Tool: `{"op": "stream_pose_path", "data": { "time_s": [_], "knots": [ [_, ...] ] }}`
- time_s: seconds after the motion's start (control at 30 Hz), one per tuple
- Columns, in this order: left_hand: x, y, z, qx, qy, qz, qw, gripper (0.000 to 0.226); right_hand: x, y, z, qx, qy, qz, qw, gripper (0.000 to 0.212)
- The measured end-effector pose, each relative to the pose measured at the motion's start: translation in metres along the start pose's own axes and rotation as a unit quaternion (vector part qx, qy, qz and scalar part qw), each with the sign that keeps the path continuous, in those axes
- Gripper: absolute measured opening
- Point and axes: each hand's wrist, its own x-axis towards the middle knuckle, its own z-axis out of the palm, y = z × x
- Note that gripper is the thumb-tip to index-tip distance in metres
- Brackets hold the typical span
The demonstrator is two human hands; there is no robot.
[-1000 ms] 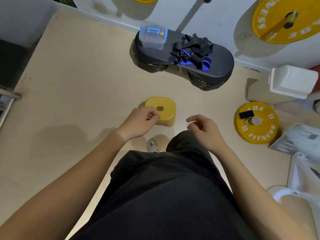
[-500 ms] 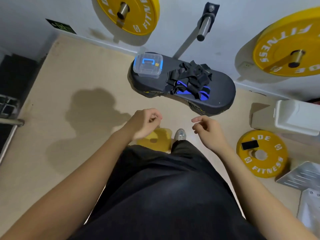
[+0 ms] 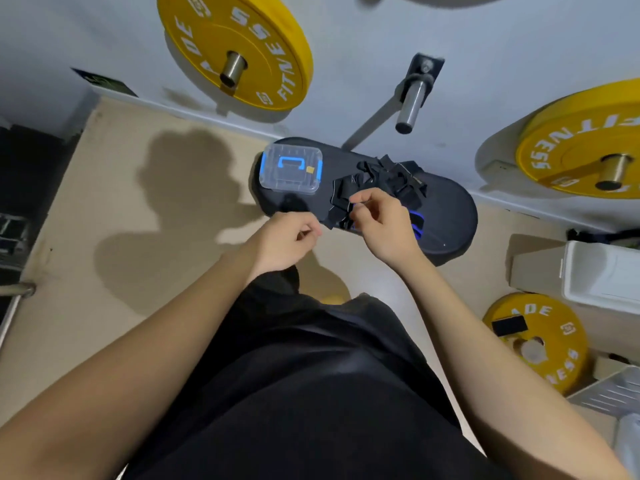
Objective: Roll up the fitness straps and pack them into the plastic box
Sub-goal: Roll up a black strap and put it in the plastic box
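Straps (image 3: 381,180) were heaped in a black tangle on a dark board (image 3: 446,216), directly under and beyond the right hand (image 3: 381,225). Its fingers were curled at the heap's near edge; whether a strap was pinched could not be told. Left of that hand, the left hand (image 3: 287,245) was loosely closed, apparently empty. A closed box (image 3: 291,169) was seen beyond it.
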Motion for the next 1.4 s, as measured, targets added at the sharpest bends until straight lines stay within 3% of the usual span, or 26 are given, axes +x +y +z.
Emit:
{"op": "stream_pose_path", "data": {
  "time_s": [0.23,0.43,0.83,0.93,1.03,1.1,1.23,1.4],
  "knots": [
    [0.116,-0.040,-0.049,0.042,-0.053,0.065,0.996,0.022,0.060,0.030,0.048,-0.063,-0.012,0.089,0.994,0.018],
    [0.214,-0.096,0.003,0.041,-0.060,0.071,0.995,0.022,0.139,0.125,0.070,-0.146,-0.033,0.093,0.984,0.022],
    [0.425,-0.249,0.146,0.005,0.044,0.144,0.989,0.019,0.347,0.342,0.151,-0.273,-0.006,-0.045,0.961,0.028],
    [0.456,-0.271,0.177,0.145,0.098,0.187,0.967,0.022,0.372,0.369,0.160,-0.319,-0.029,-0.075,0.944,0.027],
    [0.480,-0.276,0.202,0.388,0.092,0.131,0.908,0.028,0.391,0.371,0.151,-0.376,-0.073,-0.096,0.919,0.022],
    [0.491,-0.265,0.212,0.455,0.086,0.117,0.878,0.026,0.390,0.369,0.140,-0.407,-0.059,-0.107,0.905,0.022],
    [0.479,-0.253,0.220,0.311,0.099,0.141,0.935,0.019,0.360,0.358,0.127,-0.407,-0.019,-0.115,0.906,0.024],
    [0.439,-0.274,0.239,0.262,0.091,0.136,0.951,0.006,0.308,0.357,0.115,-0.380,0.060,-0.103,0.917,0.021]
  ]
}}
